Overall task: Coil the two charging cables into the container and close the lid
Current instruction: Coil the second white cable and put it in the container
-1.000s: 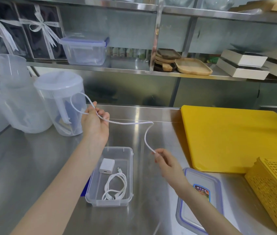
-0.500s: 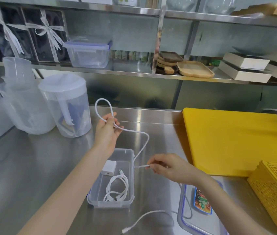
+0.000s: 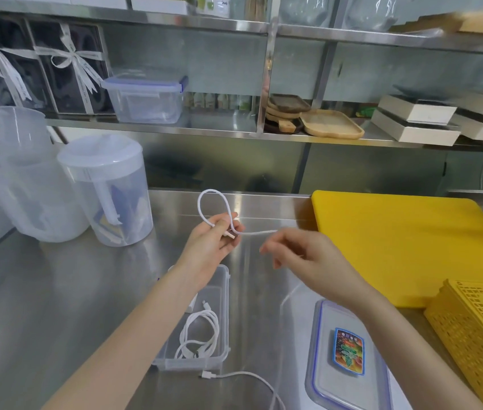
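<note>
My left hand [image 3: 211, 241] pinches a loop of a white charging cable [image 3: 204, 199] above the steel counter, its plug end between my fingers. The cable runs right to my right hand [image 3: 299, 258], which grips it with curled fingers. The rest drops blurred past my right wrist, and its free end [image 3: 206, 374] lies on the counter. Below my left forearm stands the clear container [image 3: 225, 327] with a coiled white cable [image 3: 201, 332] and a partly hidden white charger block [image 3: 192, 304]. The clear blue-rimmed lid [image 3: 323, 365] lies flat at the right.
Two translucent pitchers [image 3: 107, 190] stand at the back left. A yellow cutting board [image 3: 406, 244] fills the right side, with a yellow basket [image 3: 477, 329] in front of it. Shelves behind hold a lidded box [image 3: 145, 99], wooden trays and flat boxes.
My right hand rose from beside the container to level with my left hand and close to it. The loop in my left hand stays, the slack between my hands has shortened.
</note>
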Tool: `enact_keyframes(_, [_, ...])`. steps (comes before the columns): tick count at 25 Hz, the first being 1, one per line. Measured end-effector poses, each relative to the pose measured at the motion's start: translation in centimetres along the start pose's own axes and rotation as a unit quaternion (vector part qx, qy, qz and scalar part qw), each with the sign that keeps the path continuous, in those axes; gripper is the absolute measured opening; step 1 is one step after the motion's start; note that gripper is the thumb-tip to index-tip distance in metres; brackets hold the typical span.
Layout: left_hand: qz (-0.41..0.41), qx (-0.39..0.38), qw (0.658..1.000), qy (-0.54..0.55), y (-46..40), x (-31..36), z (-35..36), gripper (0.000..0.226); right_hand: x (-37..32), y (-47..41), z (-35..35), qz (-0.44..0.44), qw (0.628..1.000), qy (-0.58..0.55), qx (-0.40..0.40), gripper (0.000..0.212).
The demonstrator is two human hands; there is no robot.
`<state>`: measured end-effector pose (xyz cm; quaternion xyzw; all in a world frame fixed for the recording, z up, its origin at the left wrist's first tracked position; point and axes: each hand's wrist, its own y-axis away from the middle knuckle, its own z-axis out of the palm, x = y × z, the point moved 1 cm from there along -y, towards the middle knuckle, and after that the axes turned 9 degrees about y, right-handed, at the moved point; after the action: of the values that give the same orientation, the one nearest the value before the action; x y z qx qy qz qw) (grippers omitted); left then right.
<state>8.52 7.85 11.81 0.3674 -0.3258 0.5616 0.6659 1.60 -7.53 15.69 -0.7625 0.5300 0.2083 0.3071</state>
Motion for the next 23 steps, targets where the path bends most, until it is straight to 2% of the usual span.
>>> enact_keyframes(1, [0.007, -0.003, 1.000, -0.016, 0.1, 0.0, 0.3, 0.020, -0.3, -0.3, -0.2, -0.002, 0.998, 0.018, 0.055, 0.015])
enact_keyframes(3, [0.026, -0.003, 0.998, -0.056, 0.3, 0.0, 0.9, 0.021, -1.0, -0.9, 0.0, -0.003, 0.985, 0.137, 0.108, 0.017])
enact_keyframes(6, [0.046, -0.008, 0.995, -0.083, 0.7, -0.1, 1.7, 0.018, -0.8, -1.9, 0.8, 0.029, 0.953, 0.293, 0.075, 0.033])
enact_keyframes(9, [0.037, -0.034, 0.997, -0.062, 0.9, 0.2, 1.9, 0.019, 0.0, -2.5, 0.9, 0.038, 0.942, 0.334, 0.026, 0.026])
enact_keyframes(12, [-0.007, -0.077, 0.997, 0.028, 0.7, 0.8, 2.1, 0.022, 0.8, -2.7, 0.3, 0.052, 0.983, 0.174, 0.003, 0.022])
enact_keyframes(14, [-0.049, -0.113, 0.988, 0.094, 0.6, 0.9, 2.3, 0.032, 1.2, -2.8, -0.1, 0.092, 0.994, 0.033, 0.040, 0.024])
enact_keyframes(18, [-0.053, -0.157, 0.985, 0.054, 0.8, -0.1, 3.0, 0.049, 1.3, -2.5, 0.3, 0.172, 0.957, -0.223, 0.072, 0.024])
enact_keyframes(20, [-0.041, -0.162, 0.985, 0.037, 1.1, -0.7, 3.6, 0.048, 1.2, -2.2, 0.8, 0.181, 0.946, -0.262, 0.062, 0.028])
enact_keyframes(23, [-0.020, -0.159, 0.987, 0.011, 1.3, -1.4, 4.2, 0.039, 0.9, -1.8, 1.3, 0.196, 0.945, -0.258, 0.045, 0.032])
